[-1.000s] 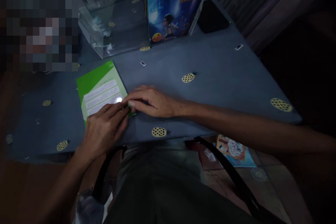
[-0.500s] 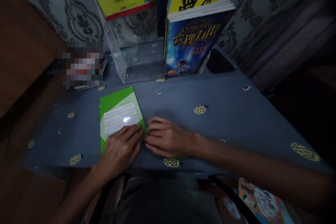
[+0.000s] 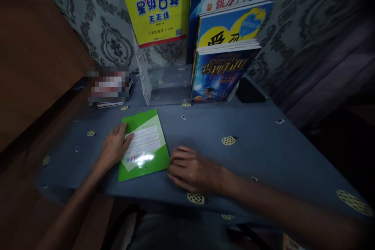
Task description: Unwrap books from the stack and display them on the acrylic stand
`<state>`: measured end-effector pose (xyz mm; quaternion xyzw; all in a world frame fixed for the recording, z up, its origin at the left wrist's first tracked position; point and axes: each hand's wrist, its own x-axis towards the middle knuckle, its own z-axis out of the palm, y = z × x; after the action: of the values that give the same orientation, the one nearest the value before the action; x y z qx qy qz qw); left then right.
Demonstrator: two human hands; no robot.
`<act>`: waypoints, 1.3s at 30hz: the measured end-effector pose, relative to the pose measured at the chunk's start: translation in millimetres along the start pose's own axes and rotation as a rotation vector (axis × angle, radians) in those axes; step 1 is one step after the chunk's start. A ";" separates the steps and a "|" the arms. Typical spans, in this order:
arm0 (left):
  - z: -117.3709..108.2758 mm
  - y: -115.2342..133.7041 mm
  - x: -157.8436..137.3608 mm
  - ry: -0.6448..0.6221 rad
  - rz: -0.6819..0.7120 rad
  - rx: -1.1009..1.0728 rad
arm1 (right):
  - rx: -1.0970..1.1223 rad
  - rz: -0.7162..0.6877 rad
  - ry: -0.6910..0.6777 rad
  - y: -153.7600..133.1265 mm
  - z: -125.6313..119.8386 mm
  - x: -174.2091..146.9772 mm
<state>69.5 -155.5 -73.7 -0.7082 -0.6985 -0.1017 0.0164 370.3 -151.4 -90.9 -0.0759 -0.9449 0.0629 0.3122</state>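
A thin green book lies flat on the table, its pale text panel facing up and a glare patch near its lower part. My left hand rests at the book's left edge, thumb over the cover and apart from the other fingers, which lie along the edge. At the lower right corner, my right hand is closed, with curled fingers pinching the book's edge. Its fingertips are partly hidden.
A clear acrylic book rack stands at the back, holding a yellow workbook and a dark blue book. A black flat object lies right of it. A blurred-out stack sits at the back left.
My left hand has gone from the book's lower right part to its left edge, uncovering the lower cover. My right hand stays at the right edge. The view has tilted up.
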 end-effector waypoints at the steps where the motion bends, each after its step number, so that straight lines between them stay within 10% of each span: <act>1: 1.3 -3.5 1.9 -0.004 -0.008 -0.030 | -0.001 0.004 -0.006 -0.1 -0.1 -0.1; 11: -9.4 -18.6 36.1 0.028 -0.501 -1.000 | 0.001 0.048 -0.070 -1.5 -0.9 -3.1; 17: -26.3 -14.2 61.5 -0.140 -0.702 -1.139 | 0.036 0.048 -0.084 -0.7 -2.8 0.5; 30: -12.1 9.9 71.5 -0.497 -0.516 -1.292 | 0.139 0.071 -0.107 -0.2 -4.6 -0.1; 39: -27.0 14.7 62.6 -0.499 -0.288 -1.403 | 0.171 0.064 -0.072 2.7 -1.4 0.2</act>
<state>81.0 -98.5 -35.1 -0.4563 -0.5387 -0.3602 -0.6098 371.3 -148.6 -90.0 -0.0769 -0.9437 0.1562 0.2813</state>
